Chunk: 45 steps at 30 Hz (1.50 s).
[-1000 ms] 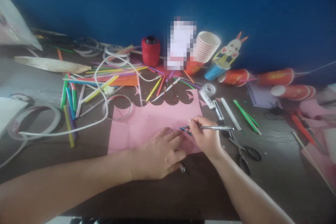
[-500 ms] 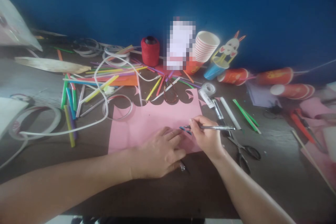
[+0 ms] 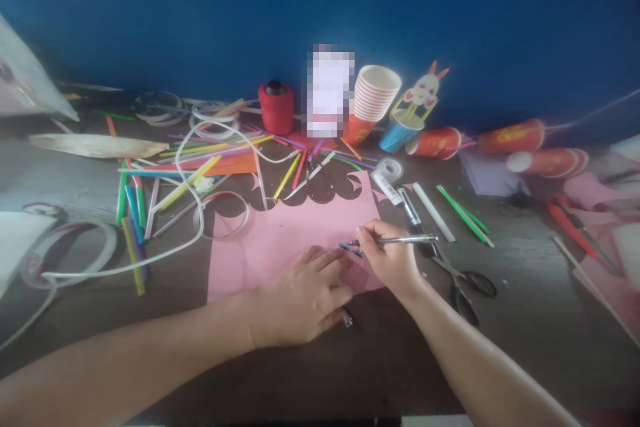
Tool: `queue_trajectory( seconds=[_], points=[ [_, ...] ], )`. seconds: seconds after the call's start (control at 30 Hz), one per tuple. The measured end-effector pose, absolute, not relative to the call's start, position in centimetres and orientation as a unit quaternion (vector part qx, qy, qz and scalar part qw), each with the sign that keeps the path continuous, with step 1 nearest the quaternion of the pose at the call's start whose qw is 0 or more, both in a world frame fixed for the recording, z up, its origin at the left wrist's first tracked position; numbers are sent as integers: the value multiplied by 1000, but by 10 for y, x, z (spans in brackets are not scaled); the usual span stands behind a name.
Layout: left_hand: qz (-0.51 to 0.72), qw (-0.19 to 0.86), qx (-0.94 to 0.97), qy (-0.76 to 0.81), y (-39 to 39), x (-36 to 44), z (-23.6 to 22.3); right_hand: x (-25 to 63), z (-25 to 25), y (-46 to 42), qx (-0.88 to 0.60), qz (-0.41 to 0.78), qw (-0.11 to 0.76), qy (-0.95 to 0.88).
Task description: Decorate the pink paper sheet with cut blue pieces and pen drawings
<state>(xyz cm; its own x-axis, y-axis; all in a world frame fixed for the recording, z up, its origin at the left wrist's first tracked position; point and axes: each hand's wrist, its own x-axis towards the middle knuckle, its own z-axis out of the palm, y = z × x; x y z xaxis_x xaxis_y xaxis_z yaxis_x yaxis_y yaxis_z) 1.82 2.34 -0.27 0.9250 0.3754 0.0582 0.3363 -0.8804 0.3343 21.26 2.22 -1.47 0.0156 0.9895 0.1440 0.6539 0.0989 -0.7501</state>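
A sheet of pink paper (image 3: 280,233) with a scalloped far edge lies on the dark table. My left hand (image 3: 307,293) rests on its near part, fingers stretched out and pressing down. From beneath that hand sticks the clear end of what looks like a pen (image 3: 347,317); the rest is hidden. My right hand (image 3: 393,257) is closed around a slim silver pen (image 3: 407,239), its tip on the paper. At the tip is a small blue-edged shape (image 3: 351,251), partly behind my fingers; I cannot tell whether it is drawn or a separate piece.
Black-handled scissors (image 3: 463,280) and a marker (image 3: 413,210) lie right of the paper. Behind stand red thread (image 3: 277,109), stacked paper cups (image 3: 377,93) and a blue cup (image 3: 401,130) with a rabbit figure. Coloured straws (image 3: 200,180), a white cable (image 3: 150,263) and tape rolls (image 3: 107,250) crowd the left.
The view has tilted and shifted slightly, so the background sits lower and further left. Both hands keep their places on the paper, with the pen at the blue-edged shape.
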Motion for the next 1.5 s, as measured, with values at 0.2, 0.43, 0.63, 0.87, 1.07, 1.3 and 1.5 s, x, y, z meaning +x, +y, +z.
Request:
queue_trajectory(
  seconds=[0.2, 0.43, 0.63, 0.87, 1.07, 1.3, 1.5],
  points=[
    [52, 164, 967, 186, 24, 18, 0, 210, -12, 23, -618, 257, 345, -658],
    [47, 169, 967, 184, 24, 18, 1, 211, -13, 23, -606, 303, 374, -633],
    [39, 171, 967, 182, 25, 19, 2, 210, -15, 24, -607, 289, 373, -639],
    [36, 169, 968, 182, 26, 20, 3, 209, -10, 24, -610, 250, 383, -647],
    [32, 166, 969, 183, 24, 19, 4, 210, -13, 22, -598, 291, 409, -624],
    [4, 154, 969, 195, 18, 20, 8, 214, -6, 22, -584, 278, 405, -646],
    [1, 154, 968, 196, 18, 21, 7, 212, -8, 23, -584, 307, 395, -639]
  ],
)
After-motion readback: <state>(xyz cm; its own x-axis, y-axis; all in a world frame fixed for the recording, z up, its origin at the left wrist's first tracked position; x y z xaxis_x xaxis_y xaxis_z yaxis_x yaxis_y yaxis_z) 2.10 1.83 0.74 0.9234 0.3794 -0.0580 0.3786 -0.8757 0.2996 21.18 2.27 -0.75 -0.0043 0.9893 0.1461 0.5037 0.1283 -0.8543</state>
